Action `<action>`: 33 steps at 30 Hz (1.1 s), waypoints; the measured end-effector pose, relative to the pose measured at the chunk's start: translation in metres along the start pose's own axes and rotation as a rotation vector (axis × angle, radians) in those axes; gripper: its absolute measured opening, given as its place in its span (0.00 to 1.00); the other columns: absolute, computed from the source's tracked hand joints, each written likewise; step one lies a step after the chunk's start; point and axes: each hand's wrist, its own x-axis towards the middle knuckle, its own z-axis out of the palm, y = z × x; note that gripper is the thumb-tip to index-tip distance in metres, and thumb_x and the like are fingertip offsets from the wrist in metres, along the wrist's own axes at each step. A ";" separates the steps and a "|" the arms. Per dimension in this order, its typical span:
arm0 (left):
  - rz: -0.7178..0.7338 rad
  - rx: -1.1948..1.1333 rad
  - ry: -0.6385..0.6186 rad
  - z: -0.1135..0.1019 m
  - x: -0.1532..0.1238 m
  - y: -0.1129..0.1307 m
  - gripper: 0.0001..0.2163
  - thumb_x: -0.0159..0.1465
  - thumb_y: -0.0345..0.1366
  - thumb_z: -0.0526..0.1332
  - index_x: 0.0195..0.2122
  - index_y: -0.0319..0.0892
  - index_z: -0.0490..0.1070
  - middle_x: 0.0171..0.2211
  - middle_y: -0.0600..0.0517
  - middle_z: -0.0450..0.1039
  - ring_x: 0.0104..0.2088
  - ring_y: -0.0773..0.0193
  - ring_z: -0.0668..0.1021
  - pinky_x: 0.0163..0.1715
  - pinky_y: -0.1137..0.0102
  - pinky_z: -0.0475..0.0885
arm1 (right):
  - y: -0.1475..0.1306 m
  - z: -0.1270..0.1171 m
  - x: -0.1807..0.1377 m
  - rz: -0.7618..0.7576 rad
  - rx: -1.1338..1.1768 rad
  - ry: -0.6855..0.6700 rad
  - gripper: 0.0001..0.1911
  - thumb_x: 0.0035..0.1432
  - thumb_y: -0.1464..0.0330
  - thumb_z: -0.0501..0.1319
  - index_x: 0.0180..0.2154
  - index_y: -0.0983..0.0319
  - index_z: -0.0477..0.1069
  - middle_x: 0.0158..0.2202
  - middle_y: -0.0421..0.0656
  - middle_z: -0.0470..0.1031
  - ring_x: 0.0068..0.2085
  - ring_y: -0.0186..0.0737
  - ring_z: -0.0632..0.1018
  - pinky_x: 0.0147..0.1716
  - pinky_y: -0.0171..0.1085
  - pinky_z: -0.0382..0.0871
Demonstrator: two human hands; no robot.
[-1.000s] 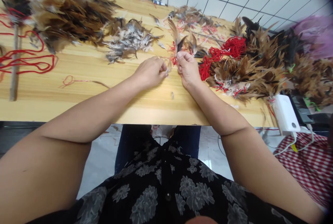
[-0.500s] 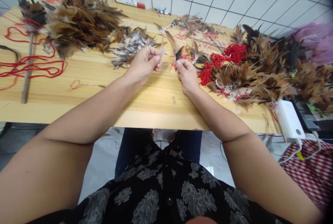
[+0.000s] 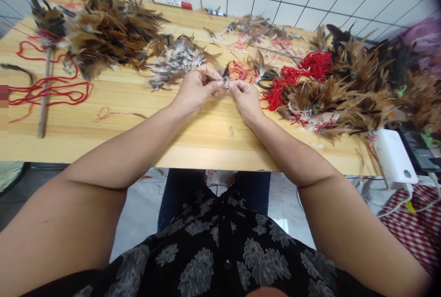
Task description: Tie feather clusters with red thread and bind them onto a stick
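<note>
Over the middle of the table, my left hand (image 3: 198, 88) and my right hand (image 3: 246, 97) meet with fingertips pinched. Between them is a small dark feather (image 3: 226, 72) with pale fluff at its base, where both thumbs press. The fluff hides exactly where each hand grips it. Just left of my left hand lies a bundle of grey-white feathers (image 3: 172, 60), quill ends toward me. A heap of red cord (image 3: 274, 97) and black-handled scissors (image 3: 265, 80), partly covered, lie close to my right hand.
A large pile of brown feathers (image 3: 110, 35) lies back left. Beside it, a feather-topped stick (image 3: 44, 94) lies among loose red cord. More brown feathers (image 3: 344, 97) spread at right, near a white power bank (image 3: 396, 157). A red-capped marker (image 3: 172, 2) rests by the tiled wall.
My left hand has moved right, closing the gap to my right hand. Both sets of fingertips now come together at the feather's base. The view has shifted slightly.
</note>
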 end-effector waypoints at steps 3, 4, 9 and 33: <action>-0.014 0.049 0.000 0.000 -0.001 0.002 0.17 0.64 0.19 0.78 0.31 0.44 0.73 0.30 0.56 0.78 0.31 0.65 0.79 0.32 0.70 0.75 | -0.004 0.002 -0.001 0.009 0.025 -0.019 0.31 0.63 0.37 0.75 0.35 0.60 0.80 0.36 0.41 0.81 0.43 0.39 0.79 0.48 0.40 0.77; -0.019 0.078 0.000 0.000 -0.002 0.005 0.17 0.64 0.19 0.78 0.31 0.43 0.73 0.30 0.56 0.78 0.32 0.66 0.79 0.34 0.69 0.75 | -0.006 0.002 -0.002 0.012 0.034 -0.028 0.32 0.62 0.37 0.76 0.34 0.60 0.79 0.36 0.42 0.81 0.43 0.40 0.80 0.49 0.40 0.77; 0.008 0.220 -0.058 -0.002 -0.006 0.014 0.18 0.69 0.28 0.82 0.35 0.43 0.72 0.32 0.55 0.78 0.40 0.63 0.82 0.45 0.67 0.77 | -0.016 0.004 -0.003 0.048 0.047 -0.081 0.35 0.56 0.35 0.79 0.31 0.59 0.75 0.33 0.40 0.78 0.42 0.39 0.78 0.46 0.39 0.74; -0.058 -0.003 -0.032 -0.003 -0.006 0.001 0.16 0.64 0.24 0.81 0.28 0.44 0.75 0.25 0.55 0.74 0.25 0.66 0.75 0.27 0.72 0.73 | -0.025 0.011 -0.012 0.073 -0.067 -0.101 0.29 0.61 0.47 0.80 0.29 0.57 0.68 0.30 0.37 0.71 0.38 0.38 0.70 0.42 0.38 0.68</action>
